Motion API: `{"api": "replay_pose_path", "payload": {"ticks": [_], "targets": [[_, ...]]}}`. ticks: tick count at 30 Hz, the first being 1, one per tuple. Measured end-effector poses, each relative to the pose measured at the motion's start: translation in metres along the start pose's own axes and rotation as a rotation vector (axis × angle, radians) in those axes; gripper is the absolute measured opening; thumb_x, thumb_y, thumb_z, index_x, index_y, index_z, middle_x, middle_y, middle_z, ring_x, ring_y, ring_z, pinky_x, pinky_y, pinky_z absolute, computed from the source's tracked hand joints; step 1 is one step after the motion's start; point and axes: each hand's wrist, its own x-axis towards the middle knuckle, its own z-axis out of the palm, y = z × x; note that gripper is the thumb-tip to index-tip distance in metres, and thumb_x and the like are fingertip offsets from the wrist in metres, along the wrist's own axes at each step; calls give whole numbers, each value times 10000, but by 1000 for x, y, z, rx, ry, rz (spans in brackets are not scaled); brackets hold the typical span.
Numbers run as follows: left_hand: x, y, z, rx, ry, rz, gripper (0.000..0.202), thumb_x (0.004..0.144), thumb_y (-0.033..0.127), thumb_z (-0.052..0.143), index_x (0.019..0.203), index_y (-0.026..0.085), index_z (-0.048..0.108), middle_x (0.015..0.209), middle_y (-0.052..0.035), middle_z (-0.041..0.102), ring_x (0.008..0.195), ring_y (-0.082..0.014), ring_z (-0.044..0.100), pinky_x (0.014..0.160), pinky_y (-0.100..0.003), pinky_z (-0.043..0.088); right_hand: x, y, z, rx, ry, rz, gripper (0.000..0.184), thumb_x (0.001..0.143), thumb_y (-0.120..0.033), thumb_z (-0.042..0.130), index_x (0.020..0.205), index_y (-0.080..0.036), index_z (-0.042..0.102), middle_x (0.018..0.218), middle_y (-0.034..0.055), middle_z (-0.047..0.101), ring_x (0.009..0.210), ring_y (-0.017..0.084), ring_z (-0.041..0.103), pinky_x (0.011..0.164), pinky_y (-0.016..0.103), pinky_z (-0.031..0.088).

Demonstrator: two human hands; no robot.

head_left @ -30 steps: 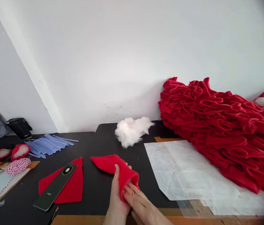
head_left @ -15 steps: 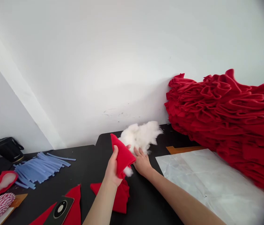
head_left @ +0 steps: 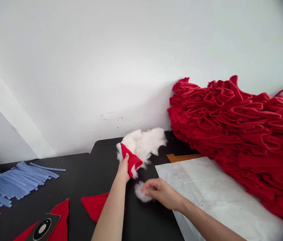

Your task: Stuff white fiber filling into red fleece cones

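Head — left hand [head_left: 123, 170] grips red felt [head_left: 131, 161], right hand [head_left: 160, 191] on stuffing [head_left: 138, 192]

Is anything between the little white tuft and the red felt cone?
Nothing visible: the white stuffing tuft lies under the right hand on the black table, just a small gap below the red felt cone in the left hand.

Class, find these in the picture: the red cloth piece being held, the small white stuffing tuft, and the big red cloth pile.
Red cloth piece [head_left: 131, 163], head view, on its middle.
Small white stuffing tuft [head_left: 138, 192], head view, on its left part.
Big red cloth pile [head_left: 226, 134], head view, on its middle.
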Motion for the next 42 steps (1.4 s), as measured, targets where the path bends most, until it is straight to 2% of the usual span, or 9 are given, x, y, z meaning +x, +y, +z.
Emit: {"api": "replay_pose_path", "payload": {"ticks": [4,8,12,16,20,26,33,37,42], "targets": [[-32,4,6,-78,-80,4,441,817,408,606,1114,83,570,823,-89,696,632,-202,660,583,-291,515,-67,-5,-44,697,-86,29,154,804,-342,641,896,-220,657,748,1,672,668,137,645,656,262,528],[-86,-8,13,-152,-232,-19,509,819,468,575,1153,85,564,925,-124,706,775,-228,670,664,-311,538,-95,-21,-55,983,260,-124,286,775,-411,682,1035,-318,609,920,-2,676,812,167,670,769,328,552],[-136,-33,18,-171,-329,-104,611,840,532,497,1190,34,550,871,-146,698,745,-230,655,681,-324,523,-103,-43,-14,434,444,-294,138,862,-292,573,983,-271,636,975,45,677,859,208,669,756,336,572],[-169,-55,14,-209,-389,-142,681,822,559,514,1220,7,535,801,-126,687,660,-189,625,647,-278,484,-113,-46,25,-327,582,-576,335,907,-88,370,1131,-183,601,1106,114,642,1081,252,599,915,392,534],[-198,-69,7,-197,-441,-111,657,810,555,541,1206,31,560,761,-108,682,696,-194,633,704,-293,481,-119,-46,33,-557,524,-793,378,889,-11,289,1116,-126,569,1043,110,650,1057,219,594,945,362,522],[-226,-83,6,-260,-467,-45,477,869,453,499,1071,46,644,898,-140,694,941,-253,637,887,-347,460,-111,-59,30,-415,501,-699,283,848,-29,325,770,-181,551,717,43,566,680,176,550,729,359,560],[-214,-78,-17,-358,-417,-148,440,868,433,499,1013,46,649,932,-129,704,879,-209,657,858,-305,494,-138,-62,31,-463,529,-722,325,842,-21,409,1040,-201,593,1187,113,507,1199,291,437,964,455,463],[-218,-78,-19,-378,-314,-118,409,871,403,502,1012,45,640,937,-132,715,887,-216,661,850,-318,507,-147,-53,33,-152,747,-428,411,824,-160,570,1219,-254,501,1237,103,515,1187,287,486,943,459,481],[-227,-95,-14,-179,-259,-79,404,801,470,590,995,117,628,918,-114,701,921,-262,652,807,-364,522,-128,-50,35,283,583,-72,399,695,-98,501,1073,-207,567,995,44,671,888,207,643,778,333,530]]}}
